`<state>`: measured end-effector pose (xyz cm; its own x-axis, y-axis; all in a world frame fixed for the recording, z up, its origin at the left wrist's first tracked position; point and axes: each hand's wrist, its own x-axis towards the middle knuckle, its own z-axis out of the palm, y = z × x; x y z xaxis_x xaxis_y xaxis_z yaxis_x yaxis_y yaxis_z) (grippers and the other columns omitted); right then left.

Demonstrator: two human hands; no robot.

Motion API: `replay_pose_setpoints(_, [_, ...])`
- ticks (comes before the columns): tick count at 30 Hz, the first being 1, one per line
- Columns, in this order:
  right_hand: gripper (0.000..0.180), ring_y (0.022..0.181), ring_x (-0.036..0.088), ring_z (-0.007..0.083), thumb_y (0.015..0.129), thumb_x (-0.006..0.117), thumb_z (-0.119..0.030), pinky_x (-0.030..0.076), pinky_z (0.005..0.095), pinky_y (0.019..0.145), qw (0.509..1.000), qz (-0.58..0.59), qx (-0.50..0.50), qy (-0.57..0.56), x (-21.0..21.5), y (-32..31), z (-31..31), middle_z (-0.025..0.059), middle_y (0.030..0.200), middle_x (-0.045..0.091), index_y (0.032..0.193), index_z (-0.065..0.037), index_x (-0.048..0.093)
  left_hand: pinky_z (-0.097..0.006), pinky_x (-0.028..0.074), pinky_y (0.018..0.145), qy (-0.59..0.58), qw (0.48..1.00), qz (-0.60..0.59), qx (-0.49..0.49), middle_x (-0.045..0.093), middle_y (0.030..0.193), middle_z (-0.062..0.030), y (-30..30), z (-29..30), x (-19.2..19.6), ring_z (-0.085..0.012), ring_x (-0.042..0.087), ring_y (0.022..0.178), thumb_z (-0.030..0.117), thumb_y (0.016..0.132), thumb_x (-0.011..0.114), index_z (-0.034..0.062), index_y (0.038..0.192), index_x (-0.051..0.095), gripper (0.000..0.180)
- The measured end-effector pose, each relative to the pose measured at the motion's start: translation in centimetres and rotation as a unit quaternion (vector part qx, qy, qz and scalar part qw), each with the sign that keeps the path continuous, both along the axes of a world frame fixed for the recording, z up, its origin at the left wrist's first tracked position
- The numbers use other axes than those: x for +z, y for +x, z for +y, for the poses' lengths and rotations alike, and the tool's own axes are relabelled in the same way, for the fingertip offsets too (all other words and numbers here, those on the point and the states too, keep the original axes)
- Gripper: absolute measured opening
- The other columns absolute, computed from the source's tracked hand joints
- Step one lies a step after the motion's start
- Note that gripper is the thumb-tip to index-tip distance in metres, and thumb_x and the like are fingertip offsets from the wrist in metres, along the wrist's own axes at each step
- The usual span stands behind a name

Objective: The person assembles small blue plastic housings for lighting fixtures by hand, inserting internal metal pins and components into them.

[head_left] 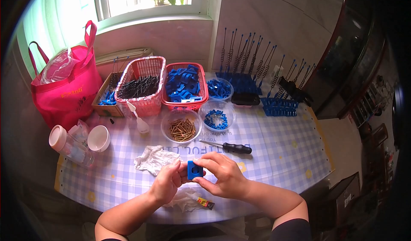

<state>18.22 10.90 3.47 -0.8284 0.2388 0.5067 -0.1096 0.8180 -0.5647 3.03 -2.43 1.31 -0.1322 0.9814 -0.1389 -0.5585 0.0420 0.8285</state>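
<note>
From the head camera, both hands are meeting low over the checked tabletop [274, 155]. The right hand [224, 176] is pinching a small blue plastic block [195, 170] by its top and bottom edges, its holed face turning toward the viewer. The left hand [168, 182] is closing on the block's left side, fingers pressed together there. The block is sitting between the two hands, the right gripping more fully. A black-handled screwdriver [229, 147] is lying just beyond, near a bowl of brass screws [182, 128].
</note>
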Motion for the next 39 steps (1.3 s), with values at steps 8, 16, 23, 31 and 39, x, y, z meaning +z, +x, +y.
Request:
replay_pose_setpoints(8, [0.046,0.086,0.064,0.0293,0.074,0.079,-0.017,0.053,0.0364,0.073,1.0,0.009,-0.001,0.006,-0.08,0.01,0.01,0.015,0.102,0.061,0.115,-0.006,0.061,-0.041,0.038,0.106,-0.01,0.999,0.028,-0.015,0.06,0.124,-0.0202,-0.01,-0.02,0.19,-0.029,0.057,0.118,0.052,0.097,0.029,-0.0027,0.13,0.051,0.068])
replay_pose_setpoints(16, [0.045,0.088,0.063,0.0302,0.073,0.079,-0.017,0.053,0.0368,0.074,1.0,0.014,-0.003,0.012,0.02,0.04,-0.07,0.0149,0.103,0.061,0.114,-0.006,0.061,-0.04,0.041,0.103,0.008,1.0,-0.003,-0.005,0.062,0.12,-0.019,0.04,-0.02,-0.04,-0.0261,0.06,0.114,0.047,0.099,0.032,-0.0043,0.127,0.053,0.062])
replay_pose_setpoints(23, [0.046,0.092,0.064,0.0308,0.073,0.079,-0.017,0.053,0.0373,0.077,0.999,0.005,-0.009,0.031,0.27,0.16,-0.13,0.0152,0.106,0.063,0.115,-0.005,0.061,-0.04,0.041,0.103,0.005,1.0,-0.013,-0.008,0.062,0.121,-0.0191,0.08,0.02,0.07,-0.0261,0.059,0.115,0.047,0.099,0.031,-0.0035,0.128,0.053,0.062])
replay_pose_setpoints(31, [0.047,0.094,0.064,0.0288,0.075,0.077,-0.019,0.05,0.0368,0.078,0.998,0.0,-0.017,0.067,0.37,0.18,0.03,0.0142,0.107,0.066,0.117,-0.006,0.061,-0.039,0.039,0.104,-0.017,0.999,-0.029,-0.012,0.061,0.123,-0.0174,0.11,0.18,-0.01,-0.0248,0.058,0.116,0.048,0.098,0.029,-0.0029,0.129,0.052,0.064])
replay_pose_setpoints(39, [0.048,0.094,0.064,0.0263,0.076,0.077,-0.022,0.045,0.035,0.075,0.997,-0.018,-0.016,0.078,0.54,0.24,0.28,0.0119,0.107,0.066,0.119,-0.007,0.06,-0.04,0.039,0.105,-0.019,0.999,-0.043,-0.009,0.06,0.124,-0.0184,0.12,0.28,0.19,-0.0254,0.057,0.117,0.048,0.099,0.028,-0.0038,0.132,0.049,0.064])
